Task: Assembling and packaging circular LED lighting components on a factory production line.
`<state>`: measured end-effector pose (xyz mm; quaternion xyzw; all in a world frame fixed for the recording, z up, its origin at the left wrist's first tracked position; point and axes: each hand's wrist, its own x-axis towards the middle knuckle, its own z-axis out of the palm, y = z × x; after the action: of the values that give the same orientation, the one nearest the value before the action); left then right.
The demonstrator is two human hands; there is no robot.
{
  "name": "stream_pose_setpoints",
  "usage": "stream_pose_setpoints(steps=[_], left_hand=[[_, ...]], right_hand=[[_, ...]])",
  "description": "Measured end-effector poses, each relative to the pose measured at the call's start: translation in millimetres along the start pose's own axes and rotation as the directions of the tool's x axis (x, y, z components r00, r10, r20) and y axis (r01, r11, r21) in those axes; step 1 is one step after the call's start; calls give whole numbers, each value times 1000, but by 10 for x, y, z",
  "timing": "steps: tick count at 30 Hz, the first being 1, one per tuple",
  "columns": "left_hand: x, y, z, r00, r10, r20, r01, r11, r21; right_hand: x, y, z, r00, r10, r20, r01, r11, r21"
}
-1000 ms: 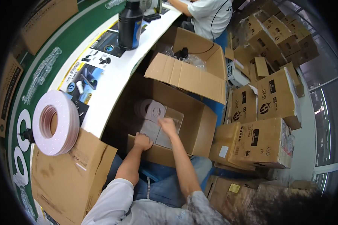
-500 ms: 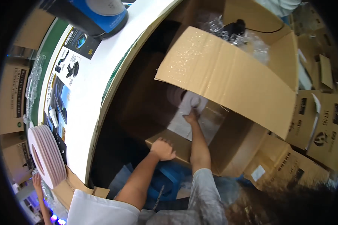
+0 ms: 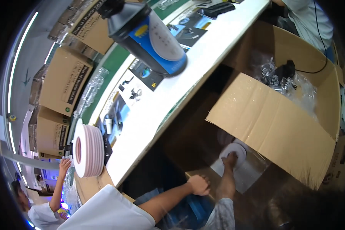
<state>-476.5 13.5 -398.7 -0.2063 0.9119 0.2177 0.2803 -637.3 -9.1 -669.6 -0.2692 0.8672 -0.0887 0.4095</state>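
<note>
The person's left hand (image 3: 199,184) is closest to us. It rests on the near edge of the big open brown cardboard box (image 3: 272,119), with the fingers curled over the rim and holding on. Just past it, the right hand (image 3: 230,158) reaches down into the box. Its fingers press on a round white disc in a clear plastic bag (image 3: 234,153). I cannot tell if they have closed on it or only touch it.

The bag looks smooth and shiny, so it could slip out of the fingers. The big box flap hangs right over the hand, and the hand might bump it coming up. If the left hand lets go, the box could slide.

The disc is flat, white and round, and it lies low inside the box on more clear wrapping.

Farther off, a fat roll of pink and white tape (image 3: 88,151) stands on its edge at the end of the long white worktop (image 3: 188,76). A blue and black round jug (image 3: 149,36) stands farther along it. Another person's hand (image 3: 64,165) is raised just beside the roll.
</note>
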Motion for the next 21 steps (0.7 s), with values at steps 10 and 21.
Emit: stream_pose_setpoints(steps=[10, 21], left_hand=[[190, 209, -340, 986, 42, 161, -31, 997, -73], [87, 73, -150, 999, 26, 25, -25, 999, -26]], right_hand=[[392, 802, 328, 860, -77, -504, 222, 946, 236], [-48, 177, 34, 977, 109, -183, -80, 984, 159]])
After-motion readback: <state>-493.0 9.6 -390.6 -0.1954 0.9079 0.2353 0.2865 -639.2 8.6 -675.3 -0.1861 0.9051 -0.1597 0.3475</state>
